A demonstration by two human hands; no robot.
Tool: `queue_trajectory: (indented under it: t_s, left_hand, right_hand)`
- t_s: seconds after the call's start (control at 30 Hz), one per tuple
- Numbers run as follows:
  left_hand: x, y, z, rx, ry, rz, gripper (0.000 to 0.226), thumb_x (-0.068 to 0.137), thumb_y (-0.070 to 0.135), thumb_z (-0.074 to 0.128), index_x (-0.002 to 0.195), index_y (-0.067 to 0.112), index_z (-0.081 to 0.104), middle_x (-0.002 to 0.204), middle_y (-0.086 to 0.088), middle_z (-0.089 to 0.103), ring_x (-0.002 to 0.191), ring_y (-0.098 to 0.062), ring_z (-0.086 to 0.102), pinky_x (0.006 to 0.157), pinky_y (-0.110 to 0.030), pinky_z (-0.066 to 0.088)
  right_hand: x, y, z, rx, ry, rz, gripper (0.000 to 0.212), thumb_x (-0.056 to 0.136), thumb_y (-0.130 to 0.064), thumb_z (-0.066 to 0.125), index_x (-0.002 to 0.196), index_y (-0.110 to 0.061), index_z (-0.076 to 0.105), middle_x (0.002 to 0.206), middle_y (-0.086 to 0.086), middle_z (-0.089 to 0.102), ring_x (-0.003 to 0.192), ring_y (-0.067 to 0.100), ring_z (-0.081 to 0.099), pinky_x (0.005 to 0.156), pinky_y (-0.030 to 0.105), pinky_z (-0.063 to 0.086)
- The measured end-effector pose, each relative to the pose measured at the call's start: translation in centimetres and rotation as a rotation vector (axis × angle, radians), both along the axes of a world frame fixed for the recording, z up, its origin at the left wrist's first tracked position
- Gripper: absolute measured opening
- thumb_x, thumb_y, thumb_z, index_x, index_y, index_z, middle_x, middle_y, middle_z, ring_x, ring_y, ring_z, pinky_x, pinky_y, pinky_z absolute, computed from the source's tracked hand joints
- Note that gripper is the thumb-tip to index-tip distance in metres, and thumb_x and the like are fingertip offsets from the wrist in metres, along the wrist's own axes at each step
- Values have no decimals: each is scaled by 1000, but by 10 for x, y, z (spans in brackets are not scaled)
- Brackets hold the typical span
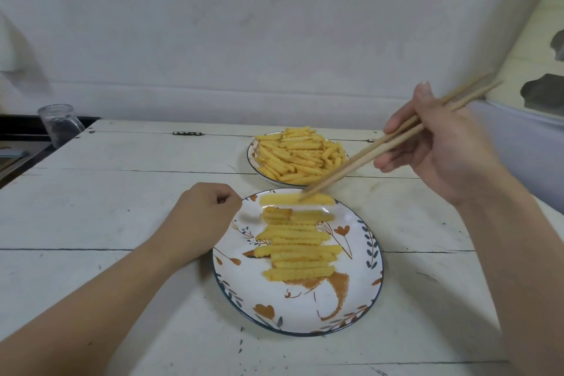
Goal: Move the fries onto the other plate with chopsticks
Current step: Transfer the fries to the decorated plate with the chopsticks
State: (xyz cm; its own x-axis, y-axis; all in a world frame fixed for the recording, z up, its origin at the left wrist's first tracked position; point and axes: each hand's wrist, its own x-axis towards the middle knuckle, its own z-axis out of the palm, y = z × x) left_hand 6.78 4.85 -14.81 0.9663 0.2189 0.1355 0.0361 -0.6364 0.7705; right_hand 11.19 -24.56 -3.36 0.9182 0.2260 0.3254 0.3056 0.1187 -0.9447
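Note:
A far plate (pixel 251 153) is heaped with crinkle-cut fries (pixel 300 156). A nearer plate (pixel 351 308), white with orange flowers and a blue rim, holds several fries (pixel 294 249) laid in a neat row. My right hand (pixel 439 143) grips wooden chopsticks (pixel 366 153); their tips touch one fry (pixel 279 199) at the near plate's far edge. My left hand (pixel 203 220) rests as a closed fist on the table, against the near plate's left rim, holding nothing.
The white plank table (pixel 122 201) has a metal hinge (pixel 187 133) near its back edge. A clear plastic cup (pixel 59 124) stands at the back left corner beside a dark counter. A white wall rises behind.

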Motion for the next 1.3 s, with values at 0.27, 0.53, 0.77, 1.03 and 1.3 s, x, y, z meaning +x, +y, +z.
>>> queue_trajectory:
  t_s: [0.27,0.53,0.77,1.03,1.3]
  left_hand:
    - [1,0,0,0,-11,6,28,92,26,52,84,3,67,83,-21,65,64,-14,46,63,-31,39]
    - [2,1,-1,-11,-9,-1,29,90,28,51,86,5,68,87,-20,67,66,-15,51,64,-32,42]
    - [3,3,-3,7,-11,-6,27,90,27,51,84,6,67,85,-19,67,65,-14,49,63,-32,42]
    - [2,0,-2,-28,-2,5,27,92,24,52,79,3,63,68,-4,53,63,-14,42,61,-30,35]
    - [2,-2,4,-118,14,34,41,76,43,46,73,2,51,67,-1,43,63,-15,34,61,-34,29]
  right_hand:
    - [-29,16,3,-341,75,311,49,80,-51,53,62,-9,70,51,24,59,43,36,64,40,34,53]
    - [-27,7,8,-275,-7,277,42,78,-47,58,60,-11,70,48,17,59,39,33,63,38,30,51]
    - [-24,17,-3,-376,37,322,43,79,-49,58,65,-11,71,53,20,62,47,35,67,43,31,54]
    - [9,7,-1,8,12,64,44,98,-36,48,68,-11,68,54,13,61,46,29,65,46,30,54]
    - [55,43,-12,-140,-128,-224,42,104,-36,51,85,-3,68,60,3,66,64,37,73,61,39,62]
